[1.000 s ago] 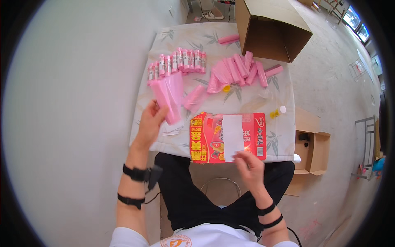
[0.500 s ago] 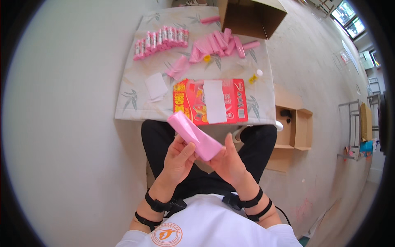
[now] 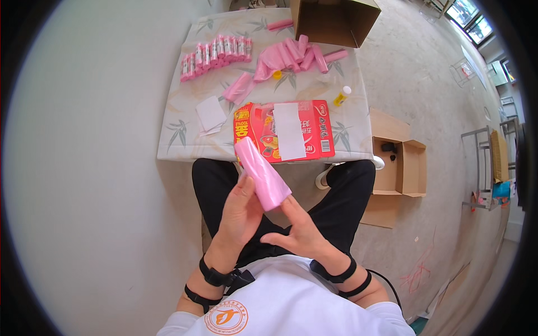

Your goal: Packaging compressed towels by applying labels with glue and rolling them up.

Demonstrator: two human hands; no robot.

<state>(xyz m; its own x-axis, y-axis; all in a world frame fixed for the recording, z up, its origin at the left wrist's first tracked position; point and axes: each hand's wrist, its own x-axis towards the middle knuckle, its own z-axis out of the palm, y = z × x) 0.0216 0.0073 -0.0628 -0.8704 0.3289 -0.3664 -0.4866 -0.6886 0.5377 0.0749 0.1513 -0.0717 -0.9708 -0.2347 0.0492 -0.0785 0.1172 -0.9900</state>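
Observation:
A roll of thin pink plastic bags (image 3: 261,176) is tilted above my lap, its far end just short of the red cardboard sheet. My left hand (image 3: 242,208) grips it from the left side, thumb along the roll. At the roll's near right end, the fingers of my right hand (image 3: 301,228) touch the plastic; its thumb is stretched out apart to the left. On the table, a white paper strip (image 3: 290,131) lies across the red printed cardboard (image 3: 320,131). White paper slips (image 3: 210,115) are stacked left of it.
Labelled pink rolls (image 3: 216,55) stand in rows at the far left; loose pink rolls (image 3: 297,53) lie to their right. A glue stick (image 3: 342,96) stands upright near the right edge. An open carton (image 3: 330,22) is at the back; another box (image 3: 399,168) sits on the floor.
My left hand has turned the pink roll more upright. My right hand has gone from open palm at its end to fingertips touching it. The glue stick appears more upright.

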